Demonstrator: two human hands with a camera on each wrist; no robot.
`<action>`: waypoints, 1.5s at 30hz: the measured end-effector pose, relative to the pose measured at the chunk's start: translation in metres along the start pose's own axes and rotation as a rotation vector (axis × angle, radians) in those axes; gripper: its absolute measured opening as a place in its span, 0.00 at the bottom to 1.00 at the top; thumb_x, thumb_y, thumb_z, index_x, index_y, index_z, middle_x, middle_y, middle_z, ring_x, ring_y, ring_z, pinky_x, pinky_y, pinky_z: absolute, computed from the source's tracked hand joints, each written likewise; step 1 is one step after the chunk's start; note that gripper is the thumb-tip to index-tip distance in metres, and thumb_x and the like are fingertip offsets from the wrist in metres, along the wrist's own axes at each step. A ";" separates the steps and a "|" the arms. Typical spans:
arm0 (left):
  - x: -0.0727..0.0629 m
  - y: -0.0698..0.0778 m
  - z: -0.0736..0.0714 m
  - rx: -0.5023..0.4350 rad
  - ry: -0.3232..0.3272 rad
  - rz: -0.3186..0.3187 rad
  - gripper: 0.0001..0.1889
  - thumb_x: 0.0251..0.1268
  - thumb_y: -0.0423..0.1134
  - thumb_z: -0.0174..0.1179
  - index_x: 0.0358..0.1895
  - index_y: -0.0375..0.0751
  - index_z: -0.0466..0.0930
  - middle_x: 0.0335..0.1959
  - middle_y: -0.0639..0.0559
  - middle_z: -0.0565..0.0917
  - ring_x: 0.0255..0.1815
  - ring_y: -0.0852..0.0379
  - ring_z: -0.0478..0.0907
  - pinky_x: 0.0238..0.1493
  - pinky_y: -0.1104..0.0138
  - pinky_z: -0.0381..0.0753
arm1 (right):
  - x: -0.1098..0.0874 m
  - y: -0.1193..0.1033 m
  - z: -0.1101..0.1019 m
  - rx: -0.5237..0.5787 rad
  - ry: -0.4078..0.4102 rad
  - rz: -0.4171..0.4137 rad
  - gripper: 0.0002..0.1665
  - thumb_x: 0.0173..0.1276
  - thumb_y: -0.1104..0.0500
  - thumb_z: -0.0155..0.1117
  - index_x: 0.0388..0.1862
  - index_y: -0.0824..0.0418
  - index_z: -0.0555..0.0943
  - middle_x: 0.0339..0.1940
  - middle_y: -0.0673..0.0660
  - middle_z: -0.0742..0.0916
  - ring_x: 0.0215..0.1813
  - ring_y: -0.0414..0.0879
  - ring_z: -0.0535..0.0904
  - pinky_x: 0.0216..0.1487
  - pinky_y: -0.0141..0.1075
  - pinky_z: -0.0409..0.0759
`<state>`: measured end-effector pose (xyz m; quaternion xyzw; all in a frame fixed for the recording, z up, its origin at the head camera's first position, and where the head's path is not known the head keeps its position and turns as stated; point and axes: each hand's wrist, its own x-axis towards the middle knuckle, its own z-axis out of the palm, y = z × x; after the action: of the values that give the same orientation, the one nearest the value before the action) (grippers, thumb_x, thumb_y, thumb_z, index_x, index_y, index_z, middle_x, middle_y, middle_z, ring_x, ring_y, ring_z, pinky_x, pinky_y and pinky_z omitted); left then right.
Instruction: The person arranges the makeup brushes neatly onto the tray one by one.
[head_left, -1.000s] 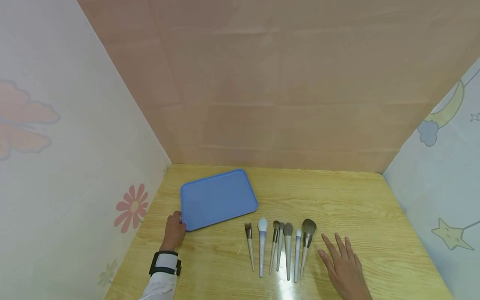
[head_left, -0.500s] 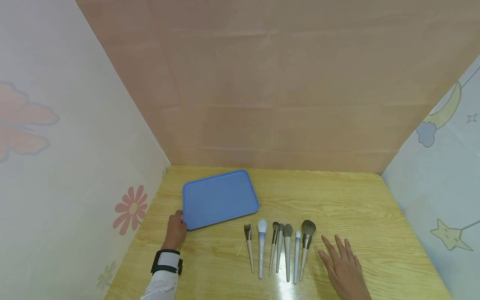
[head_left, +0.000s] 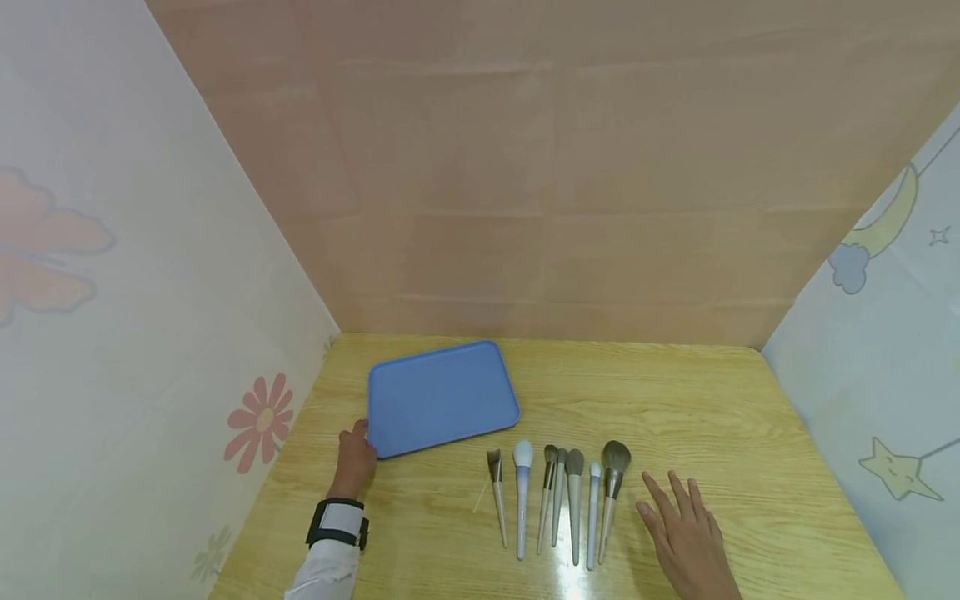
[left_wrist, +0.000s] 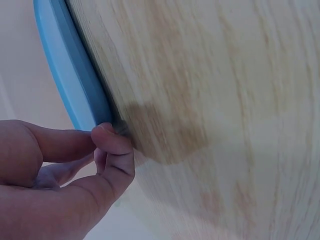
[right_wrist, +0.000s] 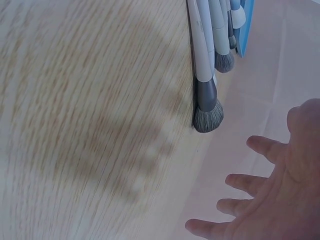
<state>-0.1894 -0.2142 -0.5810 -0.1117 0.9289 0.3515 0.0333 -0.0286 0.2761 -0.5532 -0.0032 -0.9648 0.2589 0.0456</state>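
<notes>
White cloth sleeve point(head_left: 327, 571) and black-and-white wrist band point(head_left: 337, 520) nearest, left side. Right hand point(head_left: 684, 533): fingers spread, holding nothing, just beside the brush row, apart from it; can't tell if it meets the wood. Seven slim makeup brushes with pale tapered handles point(head_left: 558, 500) lie roughly parallel on the glossy yellow wood-grain table point(head_left: 727, 417), bristles pointing away. Rightmost is a large dark brush with a domed, fluffy head and smooth dark collar point(head_left: 611, 496); toward the left, a white brush with a rounded soft tip point(head_left: 522, 500); others grey or dark, narrower. Thin straw-coloured stick point(head_left: 481, 494) by the leftmost brush.

Left hand point(head_left: 355, 460), a bit farther: thumb and fingers closed in a pinch on the near-left corner of the smooth blue rectangular tray, low raised rim, rounded corners point(head_left: 442, 398). Tray sits skewed, apparently flat, beyond and left of the brushes.

Progress, judged: early. Tray corner gripped; all seven brushes unhandled, none on the tray. Far end: tan creased sheet point(head_left: 562, 208), matte, fold lines showing.
</notes>
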 end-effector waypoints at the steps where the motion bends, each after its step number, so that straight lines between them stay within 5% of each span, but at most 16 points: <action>1: 0.000 0.000 0.000 0.001 0.005 0.004 0.27 0.63 0.21 0.44 0.67 0.21 0.61 0.48 0.22 0.67 0.44 0.35 0.75 0.49 0.46 0.76 | 0.000 0.000 0.000 0.000 0.000 0.001 0.31 0.79 0.46 0.44 0.76 0.56 0.62 0.74 0.78 0.61 0.76 0.79 0.45 0.61 0.77 0.50; 9: 0.001 0.002 0.002 0.023 0.043 0.059 0.26 0.62 0.20 0.44 0.66 0.20 0.63 0.47 0.21 0.69 0.41 0.35 0.75 0.49 0.45 0.76 | 0.000 0.001 0.001 -0.007 0.000 0.010 0.32 0.80 0.46 0.44 0.77 0.55 0.61 0.74 0.78 0.61 0.76 0.79 0.45 0.60 0.78 0.51; 17: 0.003 0.005 0.006 0.004 0.029 0.026 0.26 0.64 0.20 0.43 0.67 0.21 0.62 0.51 0.21 0.66 0.47 0.33 0.74 0.54 0.46 0.74 | 0.000 0.000 0.000 -0.008 -0.001 0.019 0.32 0.80 0.45 0.44 0.78 0.54 0.60 0.74 0.78 0.61 0.75 0.80 0.46 0.59 0.79 0.52; 35: 0.006 0.013 0.005 0.008 0.029 0.074 0.24 0.61 0.20 0.45 0.62 0.20 0.64 0.46 0.23 0.70 0.41 0.38 0.73 0.49 0.48 0.76 | 0.000 0.000 0.000 -0.041 0.028 0.016 0.34 0.79 0.46 0.45 0.79 0.53 0.56 0.72 0.79 0.62 0.73 0.80 0.51 0.55 0.78 0.56; 45: 0.009 0.014 0.007 -0.007 0.005 0.037 0.20 0.63 0.21 0.44 0.59 0.22 0.63 0.46 0.25 0.69 0.41 0.38 0.74 0.47 0.49 0.76 | -0.002 -0.001 0.001 -0.040 0.059 0.006 0.33 0.79 0.47 0.46 0.78 0.54 0.58 0.71 0.80 0.63 0.73 0.81 0.51 0.54 0.79 0.57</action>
<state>-0.2015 -0.2009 -0.5787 -0.0954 0.9296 0.3551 0.0242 -0.0270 0.2751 -0.5536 -0.0145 -0.9680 0.2395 0.0735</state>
